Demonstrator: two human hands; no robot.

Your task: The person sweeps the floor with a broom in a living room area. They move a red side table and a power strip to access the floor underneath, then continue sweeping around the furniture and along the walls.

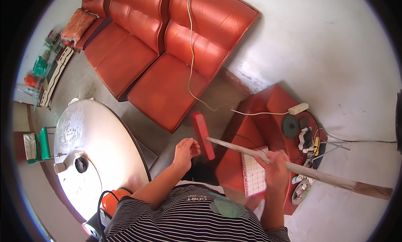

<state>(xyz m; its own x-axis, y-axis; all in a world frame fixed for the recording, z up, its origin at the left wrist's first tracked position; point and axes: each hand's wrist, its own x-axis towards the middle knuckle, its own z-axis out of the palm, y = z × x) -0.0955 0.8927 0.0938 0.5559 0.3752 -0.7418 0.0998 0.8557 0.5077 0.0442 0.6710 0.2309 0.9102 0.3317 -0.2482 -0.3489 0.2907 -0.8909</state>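
A long wooden pole [311, 173] slants from the middle of the view to the far right, with a red plastic broom or brush head [204, 136] at its left end. My right hand [274, 163] is at the pole's middle; it is slightly blurred, and its fingers are around the wood. My left hand [188, 151] is raised just left of the red head, its fingers curled and apart from the pole, with nothing visible in it. Whether the bristles touch the floor cannot be seen.
A red leather sofa [169, 82] with a hanging white cable [191, 47] stands ahead. At the left is a round table [119, 141]. On the right, a red armchair [234, 166] bears a gridded board [255, 173], a power strip [298, 109] and small items near the wall.
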